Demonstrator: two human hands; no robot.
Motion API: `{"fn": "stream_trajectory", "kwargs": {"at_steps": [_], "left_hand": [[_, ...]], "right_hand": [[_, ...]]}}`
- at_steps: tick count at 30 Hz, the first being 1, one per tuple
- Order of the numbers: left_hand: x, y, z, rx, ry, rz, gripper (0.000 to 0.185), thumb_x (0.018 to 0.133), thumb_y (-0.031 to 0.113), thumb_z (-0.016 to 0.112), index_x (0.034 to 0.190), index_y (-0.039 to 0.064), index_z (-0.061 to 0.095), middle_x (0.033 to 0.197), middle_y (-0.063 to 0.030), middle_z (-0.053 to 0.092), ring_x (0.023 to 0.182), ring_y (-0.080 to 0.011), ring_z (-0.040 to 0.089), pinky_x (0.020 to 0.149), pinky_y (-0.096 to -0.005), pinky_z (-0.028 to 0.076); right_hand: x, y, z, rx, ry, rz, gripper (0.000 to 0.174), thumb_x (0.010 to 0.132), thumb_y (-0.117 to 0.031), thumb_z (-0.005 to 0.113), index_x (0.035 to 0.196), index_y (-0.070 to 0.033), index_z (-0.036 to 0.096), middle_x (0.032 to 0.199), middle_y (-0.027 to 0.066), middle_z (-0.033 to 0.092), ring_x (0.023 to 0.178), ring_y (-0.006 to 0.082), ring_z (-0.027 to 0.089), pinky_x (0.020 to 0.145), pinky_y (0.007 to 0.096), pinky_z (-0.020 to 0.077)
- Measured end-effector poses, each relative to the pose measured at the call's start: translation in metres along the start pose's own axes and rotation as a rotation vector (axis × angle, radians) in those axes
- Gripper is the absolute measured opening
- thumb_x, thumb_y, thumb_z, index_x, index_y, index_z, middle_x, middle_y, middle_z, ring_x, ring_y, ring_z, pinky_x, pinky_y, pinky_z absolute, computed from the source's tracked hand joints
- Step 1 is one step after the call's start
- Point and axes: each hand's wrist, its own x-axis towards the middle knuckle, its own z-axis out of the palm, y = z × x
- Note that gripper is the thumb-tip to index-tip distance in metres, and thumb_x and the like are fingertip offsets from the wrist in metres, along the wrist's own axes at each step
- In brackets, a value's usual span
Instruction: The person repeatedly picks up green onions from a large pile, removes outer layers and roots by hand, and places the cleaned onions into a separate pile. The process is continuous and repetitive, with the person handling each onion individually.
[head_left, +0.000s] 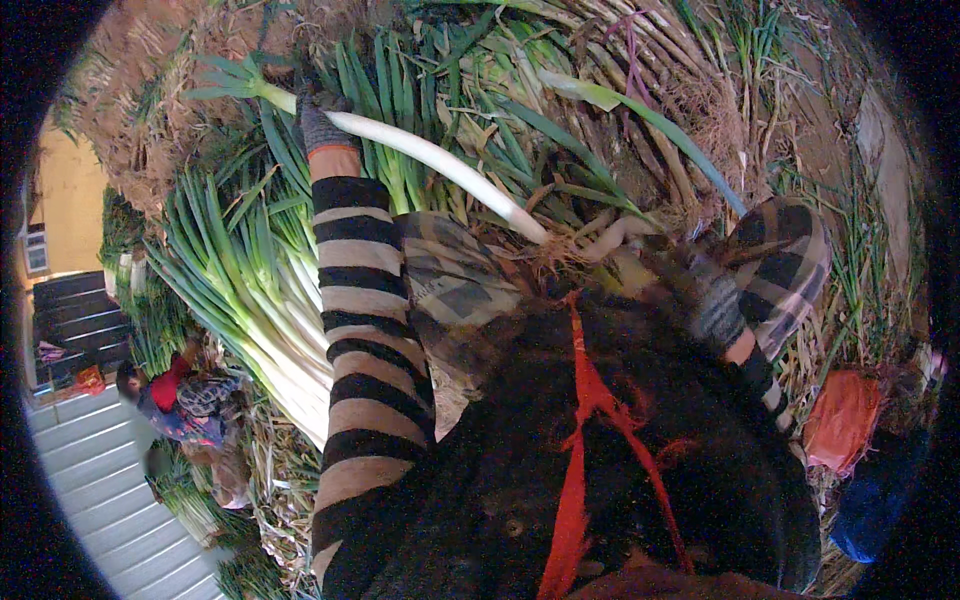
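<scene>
My left hand (321, 112), in a dark knit glove, grips a long green onion (442, 159) around its upper shaft, below the cut-looking green leaves. The white stalk slants down to the right, and its roots (559, 251) hang above my lap. My right hand (667, 259), in a grey glove, is blurred beside those roots; whether its fingers hold anything is unclear. A loose green leaf (675, 139) arcs above it. Left of my striped sleeve lies a pile of green onions (277, 322) with bright white stalks.
Untrimmed, root-covered onions (652, 82) lie ahead, with a purple tie (634, 67). Dry leaves (281, 465) litter the ground. Another person (191, 412) bends at the left near more bundles. An orange bag (841, 420) and a blue item (874, 502) are at right.
</scene>
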Motion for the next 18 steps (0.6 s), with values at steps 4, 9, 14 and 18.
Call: {"fn": "stream_trajectory", "kwargs": {"at_steps": [4,9,14,18], "left_hand": [[0.01,-0.02,-0.004,-0.094,-0.187,0.005,0.014,0.091,0.031,0.049,0.09,0.018,0.055,0.074,0.0036,0.054,0.054,-0.0165,0.045,0.049,-0.0357,0.035],[0.018,-0.039,0.012,-0.166,-0.227,-0.092,0.022,0.09,0.037,0.049,0.095,0.017,0.057,0.079,-0.0003,0.058,0.055,-0.019,0.049,0.049,-0.0376,0.041],[-0.003,-0.065,0.036,0.46,0.364,-0.258,0.015,0.089,0.024,0.054,0.088,0.01,0.054,0.072,-0.0059,0.054,0.06,-0.0232,0.052,0.052,-0.0407,0.046],[-0.005,-0.073,0.022,0.165,0.238,-0.212,0.017,0.087,0.026,0.057,0.093,0.011,0.051,0.067,-0.0004,0.046,0.051,-0.0179,0.04,0.045,-0.0351,0.036]], "right_hand": [[0.06,-0.012,0.001,0.451,0.067,0.104,0.031,0.087,-0.022,0.056,0.114,-0.007,0.058,0.117,0.0184,0.053,0.092,0.0324,0.059,0.08,0.0395,0.0489],[0.138,-0.032,0.047,0.258,0.152,-0.446,0.036,0.089,-0.02,0.053,0.121,-0.005,0.052,0.109,0.02,0.058,0.078,0.0325,0.062,0.07,0.0399,0.0508],[0.138,-0.037,0.054,0.066,-0.003,-0.173,0.053,0.086,-0.023,0.056,0.134,-0.005,0.04,0.08,0.0182,0.06,0.065,0.0344,0.058,0.059,0.0422,0.0478],[0.125,-0.04,0.029,0.225,0.01,-0.078,0.061,0.086,-0.025,0.056,0.139,-0.006,0.032,0.086,0.0212,0.061,0.07,0.0368,0.06,0.063,0.0438,0.0488]]}}
